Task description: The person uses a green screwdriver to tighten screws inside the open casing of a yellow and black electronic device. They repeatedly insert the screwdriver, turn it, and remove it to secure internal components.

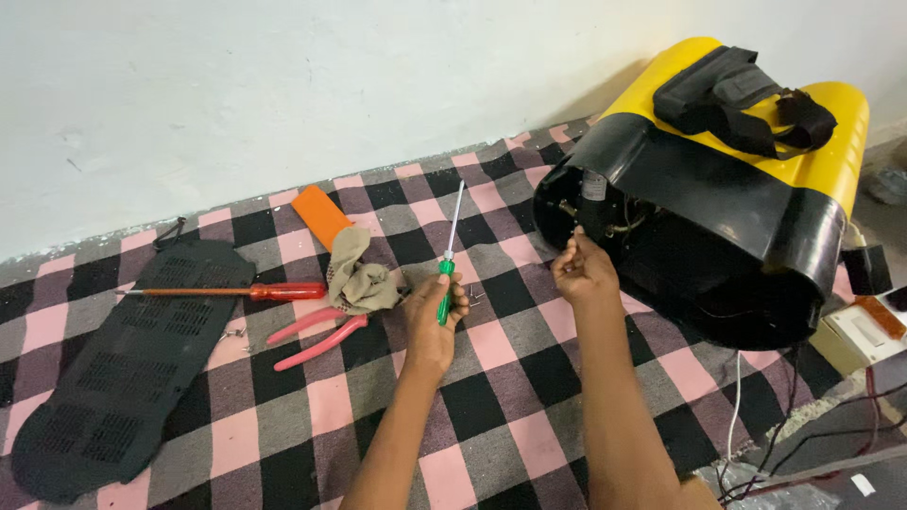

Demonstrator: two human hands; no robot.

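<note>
green screwdriver [446,283] in left grip [436,316]; right grip [581,269] pinching inside yellow tank [756,161], pliers [316,338] nearby

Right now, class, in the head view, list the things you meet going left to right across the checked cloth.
Black grille panel → red screwdriver → pink pliers → left hand holding green screwdriver → right hand → yellow-and-black machine.

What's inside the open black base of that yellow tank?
Inside the black base of the yellow tank, a small grey cylinder and some wires show near the opening, where the right hand reaches. Deeper in, it is dark and hidden by the housing.
</note>
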